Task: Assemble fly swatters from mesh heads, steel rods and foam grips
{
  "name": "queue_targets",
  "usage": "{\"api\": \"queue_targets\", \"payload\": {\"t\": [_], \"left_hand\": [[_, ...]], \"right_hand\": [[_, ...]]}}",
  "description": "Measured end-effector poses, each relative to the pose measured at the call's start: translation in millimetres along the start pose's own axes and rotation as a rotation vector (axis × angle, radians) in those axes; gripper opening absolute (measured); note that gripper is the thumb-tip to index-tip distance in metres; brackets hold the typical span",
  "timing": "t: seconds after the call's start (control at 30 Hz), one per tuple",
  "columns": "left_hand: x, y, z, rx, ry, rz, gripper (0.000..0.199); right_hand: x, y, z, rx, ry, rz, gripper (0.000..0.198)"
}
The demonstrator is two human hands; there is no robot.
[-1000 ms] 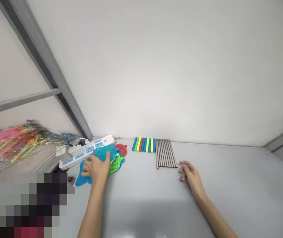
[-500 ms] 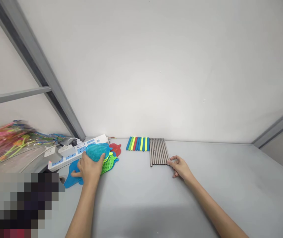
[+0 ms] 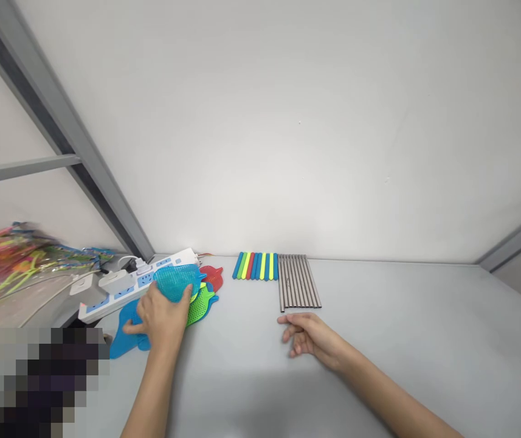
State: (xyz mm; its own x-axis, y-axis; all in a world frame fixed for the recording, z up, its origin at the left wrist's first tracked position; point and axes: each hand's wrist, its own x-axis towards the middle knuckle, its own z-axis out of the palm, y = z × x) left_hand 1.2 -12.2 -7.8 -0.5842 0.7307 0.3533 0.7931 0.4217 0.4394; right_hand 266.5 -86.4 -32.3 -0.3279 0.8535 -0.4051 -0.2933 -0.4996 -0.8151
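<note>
My left hand (image 3: 162, 317) grips the near edge of a blue mesh fly swatter head (image 3: 178, 281), thumb to the right and fingers to the left. Under and around it lie a green fly swatter head (image 3: 201, 306), a red one (image 3: 211, 278) and more blue ones (image 3: 126, 325). My right hand (image 3: 308, 337) is empty, its fingers loosely curled and apart, just in front of a row of thin metal rods (image 3: 299, 283). Left of the rods, touching or almost touching them, sits a row of short coloured sticks (image 3: 255, 266) in blue, green, yellow and red.
A white power strip (image 3: 144, 277) with plugs and cables lies behind the swatter heads. Farther left is a clear plastic bag of colourful items (image 3: 18, 258). A white wall (image 3: 296, 152) rises behind the grey table (image 3: 401, 340), with a metal frame post (image 3: 84, 152) at left.
My right hand has let go of the rightmost rod's near end and moved left and toward me. My left hand stays on the blue swatter head. The view has shifted slightly.
</note>
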Motion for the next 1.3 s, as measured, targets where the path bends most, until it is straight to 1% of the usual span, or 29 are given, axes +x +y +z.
{"api": "queue_targets", "payload": {"t": [0.07,0.1,0.2,0.3,0.33,0.37,0.4,0.43,0.47,0.5,0.53,0.57,0.63,0.7,0.77,0.9,1.07,1.17,1.3], "left_hand": [[-0.1,-0.4,0.6,-0.023,0.026,-0.011,0.066],[-0.1,-0.3,0.0,-0.044,0.062,-0.008,0.069],[-1.5,3.6,-7.4,-0.128,0.214,0.018,0.074],[-10.8,16.8,-20.0,-0.236,0.330,0.084,0.061],[-17.0,23.6,-23.1,-0.274,0.348,0.117,0.056],[-24.9,31.3,-24.5,-0.309,0.340,0.156,0.050],[-34.2,39.8,-23.8,-0.348,0.284,0.211,0.041],[-44.5,48.8,-20.9,-0.409,0.152,0.292,0.033],[-55.0,57.9,-15.7,-0.462,-0.039,0.366,0.031],[-65.2,66.8,-8.8,-0.455,-0.243,0.403,0.032],[-74.3,75.3,-0.7,-0.394,-0.432,0.429,0.032],[-81.8,83.1,7.9,-0.367,-0.503,0.443,0.031],[-91.3,96.1,23.6,-0.332,-0.595,0.473,0.028],[-94.3,104.9,33.8,-0.293,-0.655,0.499,0.031],[-94.3,109.4,37.5,-0.253,-0.680,0.527,0.031],[-95.5,109.6,34.4,-0.155,-0.701,0.574,0.027],[-99.9,111.8,31.1,-0.058,-0.730,0.608,0.032],[-101.0,117.3,31.2,-0.033,-0.736,0.615,0.033],[-95.5,120.8,33.7,-0.037,-0.769,0.633,0.027]], "right_hand": [[8.2,-2.3,2.6,0.137,0.039,0.003,0.026],[10.9,-3.1,3.7,0.185,0.049,0.004,0.024],[12.7,-3.0,6.8,0.243,0.052,-0.022,0.021],[9.7,0.3,8.7,0.237,0.043,-0.074,0.022],[9.0,1.6,8.8,0.236,0.039,-0.087,0.023],[8.8,2.9,8.7,0.235,0.034,-0.097,0.023],[9.1,4.1,8.4,0.236,0.030,-0.107,0.024],[9.8,5.1,8.1,0.238,0.029,-0.118,0.024],[10.6,5.9,7.8,0.241,0.030,-0.128,0.024],[11.5,6.5,7.6,0.243,0.032,-0.137,0.024],[12.4,6.9,7.5,0.245,0.033,-0.145,0.024],[13.2,7.1,7.6,0.244,0.033,-0.151,0.024],[14.1,7.1,8.5,0.234,0.033,-0.153,0.025],[14.6,7.1,9.9,0.217,0.034,-0.154,0.026],[14.9,7.8,11.5,0.209,0.033,-0.168,0.026],[15.8,10.5,14.0,0.193,0.036,-0.208,0.026],[17.0,11.3,15.8,0.137,0.069,-0.230,0.029],[17.4,11.3,16.6,0.095,0.085,-0.237,0.031],[19.8,13.6,16.7,0.099,0.106,-0.248,0.031]]}}
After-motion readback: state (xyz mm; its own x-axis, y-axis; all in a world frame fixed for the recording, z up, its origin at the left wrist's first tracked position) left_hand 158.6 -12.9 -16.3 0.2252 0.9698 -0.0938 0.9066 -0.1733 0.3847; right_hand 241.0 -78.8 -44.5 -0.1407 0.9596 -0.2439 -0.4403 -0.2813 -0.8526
